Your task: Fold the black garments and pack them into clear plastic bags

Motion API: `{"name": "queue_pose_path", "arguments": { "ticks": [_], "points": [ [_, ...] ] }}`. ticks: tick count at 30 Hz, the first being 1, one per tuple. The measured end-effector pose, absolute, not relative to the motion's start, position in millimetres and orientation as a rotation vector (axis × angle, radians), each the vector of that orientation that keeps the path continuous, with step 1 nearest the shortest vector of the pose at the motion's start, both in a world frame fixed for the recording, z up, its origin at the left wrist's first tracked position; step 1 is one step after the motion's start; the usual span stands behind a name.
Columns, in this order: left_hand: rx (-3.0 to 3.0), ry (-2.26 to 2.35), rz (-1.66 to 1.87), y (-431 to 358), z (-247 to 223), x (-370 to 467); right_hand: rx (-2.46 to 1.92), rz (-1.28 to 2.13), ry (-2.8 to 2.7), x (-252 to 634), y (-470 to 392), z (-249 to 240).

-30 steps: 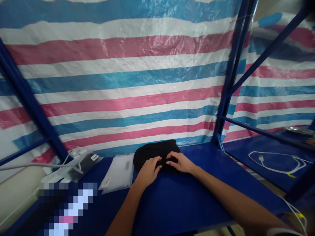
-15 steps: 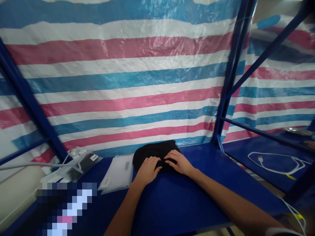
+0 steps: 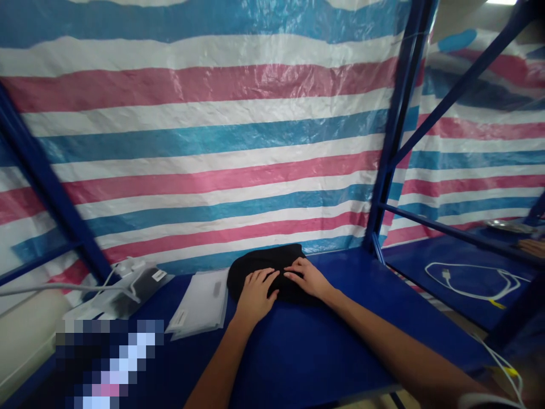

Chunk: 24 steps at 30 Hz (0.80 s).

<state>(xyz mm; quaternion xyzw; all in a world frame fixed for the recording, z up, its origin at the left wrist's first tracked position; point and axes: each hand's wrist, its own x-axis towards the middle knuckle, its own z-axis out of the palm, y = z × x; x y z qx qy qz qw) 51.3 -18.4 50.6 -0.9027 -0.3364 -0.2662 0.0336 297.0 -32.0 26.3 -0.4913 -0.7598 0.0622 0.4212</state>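
Note:
A rounded, soft-looking black cloth item lies at the back of the blue tabletop, against the striped sheet; its exact kind is not clear. On its left front part rests my left hand, fingers stretched and thumb apart from them. My right hand touches its right side, thumb and forefinger tips close together on the cloth near its middle. The fingertips of both hands almost meet there. Part of the item is hidden beneath my hands.
Left of the cloth item lie clear plastic sleeves, then a plastic-wrapped dark item with a label and cables. Blue frame posts stand either side. A white cable coils on the right-hand table, where another person's hand shows at the edge.
The right thumb and forefinger have drawn closer together on the cloth, and the left fingers have spread a little. The cloth item stays in place; the view has shifted slightly.

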Motion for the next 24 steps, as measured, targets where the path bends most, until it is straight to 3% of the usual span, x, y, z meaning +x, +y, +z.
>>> {"name": "queue_pose_path", "arguments": {
  "ticks": [7,18,24],
  "points": [
    [-2.790,-1.131,-0.732,-9,44,51,-1.036,0.124,-2.063,291,-37,27],
    [-2.633,-1.140,-0.729,-24,53,52,-1.005,0.732,-1.659,283,-43,39],
    [-2.719,-1.220,-0.796,-30,63,49,-0.928,0.508,-1.801,276,-59,43]
  ]
}}
